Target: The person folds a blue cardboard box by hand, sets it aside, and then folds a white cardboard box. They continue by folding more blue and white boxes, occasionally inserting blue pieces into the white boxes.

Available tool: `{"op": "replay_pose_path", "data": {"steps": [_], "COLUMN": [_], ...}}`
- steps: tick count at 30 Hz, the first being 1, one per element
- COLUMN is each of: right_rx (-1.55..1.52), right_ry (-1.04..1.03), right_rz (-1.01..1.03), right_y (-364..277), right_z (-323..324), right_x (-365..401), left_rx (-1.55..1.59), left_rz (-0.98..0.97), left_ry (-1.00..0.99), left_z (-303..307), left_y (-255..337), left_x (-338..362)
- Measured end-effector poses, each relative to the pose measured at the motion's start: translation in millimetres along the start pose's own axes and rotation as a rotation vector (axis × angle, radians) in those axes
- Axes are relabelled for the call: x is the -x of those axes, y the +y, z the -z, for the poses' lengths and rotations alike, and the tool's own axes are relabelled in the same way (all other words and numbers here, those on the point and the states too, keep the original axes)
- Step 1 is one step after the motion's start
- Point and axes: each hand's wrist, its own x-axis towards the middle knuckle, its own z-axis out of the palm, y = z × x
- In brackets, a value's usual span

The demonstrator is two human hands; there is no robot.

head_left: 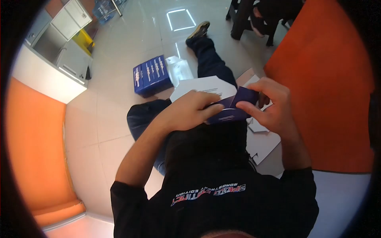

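Note:
Both of my hands hold a small dark blue cardboard box piece in front of my chest. My left hand grips its left side, thumb on top. My right hand pinches a raised flap at its right end between thumb and fingers. The blue card is partly folded, with white lines printed on it. Under it, on my lap, lies a flat white cardboard sheet with printed text.
I sit on a pale tiled floor with one leg stretched out. A stack of blue printed boxes stands ahead on the left. More white card pieces lie at my right. An orange wall is right; another person sits far ahead.

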Motion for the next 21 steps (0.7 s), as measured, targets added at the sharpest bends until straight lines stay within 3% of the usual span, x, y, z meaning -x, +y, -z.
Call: {"op": "replay_pose_path", "data": {"steps": [2,7,14,17,21], "right_rx": [0.272,0.288,0.214,0.398,0.381], "right_ry": [-0.024,-0.102,-0.357,-0.366,-0.249], "right_rz": [0.064,0.097,0.262,0.285,0.284], "right_y": [-3.6,-0.5,11.2,5.7,9.4], "right_z": [-4.6,-13.1,-5.7,-1.0,-3.5], "right_x": [-4.1,-2.2,-18.3,-21.5,-27.8], "left_rx": [-0.164,-0.302,-0.229,-0.168,-0.111], "left_rz": [0.009,-0.077,0.027,0.041,0.165], "left_ry": [-0.026,-0.057,-0.123,-0.048,-0.002], "left_z": [1.3,1.8,-7.8,-12.3,-10.3], "left_y": [14.4,11.5,12.5,15.7,20.9], "left_x": [-3.0,-9.3,-6.8,-6.1,-9.2]}}
